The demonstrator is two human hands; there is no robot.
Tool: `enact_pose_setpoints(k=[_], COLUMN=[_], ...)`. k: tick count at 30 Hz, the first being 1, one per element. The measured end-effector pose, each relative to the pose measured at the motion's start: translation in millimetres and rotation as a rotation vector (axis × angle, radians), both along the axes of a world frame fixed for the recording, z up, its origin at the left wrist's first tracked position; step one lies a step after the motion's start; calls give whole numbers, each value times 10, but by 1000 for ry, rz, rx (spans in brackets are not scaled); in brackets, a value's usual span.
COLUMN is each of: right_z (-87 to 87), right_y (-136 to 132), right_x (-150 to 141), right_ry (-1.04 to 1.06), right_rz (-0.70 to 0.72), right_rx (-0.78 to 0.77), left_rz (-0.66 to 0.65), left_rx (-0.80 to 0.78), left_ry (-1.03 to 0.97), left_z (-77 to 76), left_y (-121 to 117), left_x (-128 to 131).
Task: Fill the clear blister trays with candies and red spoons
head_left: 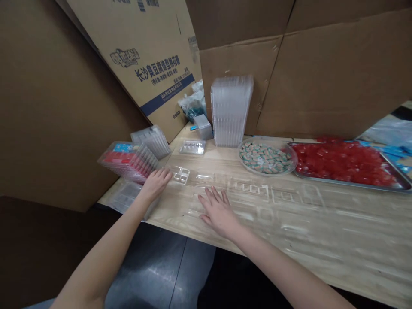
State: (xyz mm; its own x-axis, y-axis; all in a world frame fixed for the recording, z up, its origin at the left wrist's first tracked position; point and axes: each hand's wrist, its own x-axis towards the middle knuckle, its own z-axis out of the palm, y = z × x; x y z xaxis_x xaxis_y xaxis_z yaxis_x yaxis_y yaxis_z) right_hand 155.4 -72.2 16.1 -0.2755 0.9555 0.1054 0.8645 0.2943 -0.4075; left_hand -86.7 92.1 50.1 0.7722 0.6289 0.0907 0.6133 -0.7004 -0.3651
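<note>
My left hand (156, 184) has its fingers bent together at the left end of a small clear plastic tray (181, 175) with square compartments. Just behind that hand leans a stack of clear trays (137, 161) with red and blue contents. My right hand (220, 214) is open, fingers spread, palm down over the clear plastic trays (251, 187) laid out in rows along the table. Whether its fingertips touch the plastic is hard to tell.
A round dish (267, 156) of small green-and-tan packets stands behind the rows. Right of it lies a metal tray (363, 185) heaped with red packets (341, 161). A tall stack of clear containers (230, 111) stands against cardboard (322, 81). A printed carton (154, 56) rises at back left.
</note>
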Motion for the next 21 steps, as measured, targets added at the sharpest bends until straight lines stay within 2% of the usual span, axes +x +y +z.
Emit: enact_pose_setpoints(k=[6, 8, 11, 13, 15, 18, 21], right_z=[207, 199, 89, -16, -108, -181, -209], right_y=[-758, -1031, -1339, -1477, -1594, -1800, -2062], right_x=[205, 345, 677, 984, 1336, 1875, 2330], right_ry=[42, 23, -37, -100, -186, -346, -493], right_rz=[8, -38, -191, -336, -494, -751, -953], right_rx=[39, 75, 142, 173, 185, 179, 145], left_rz=[-54, -48, 62, 66, 32, 33, 121], left_rx=[-135, -157, -188, -203, -211, -247, -311], left_ry=[81, 94, 38, -74, -185, -254, -260], left_z=[-113, -112, -105, -129, -202, -400, -630], left_y=[19, -5, -57, -125, -243, -499, -746], left_x=[-75, -132, -85, 109, 416, 902, 1201])
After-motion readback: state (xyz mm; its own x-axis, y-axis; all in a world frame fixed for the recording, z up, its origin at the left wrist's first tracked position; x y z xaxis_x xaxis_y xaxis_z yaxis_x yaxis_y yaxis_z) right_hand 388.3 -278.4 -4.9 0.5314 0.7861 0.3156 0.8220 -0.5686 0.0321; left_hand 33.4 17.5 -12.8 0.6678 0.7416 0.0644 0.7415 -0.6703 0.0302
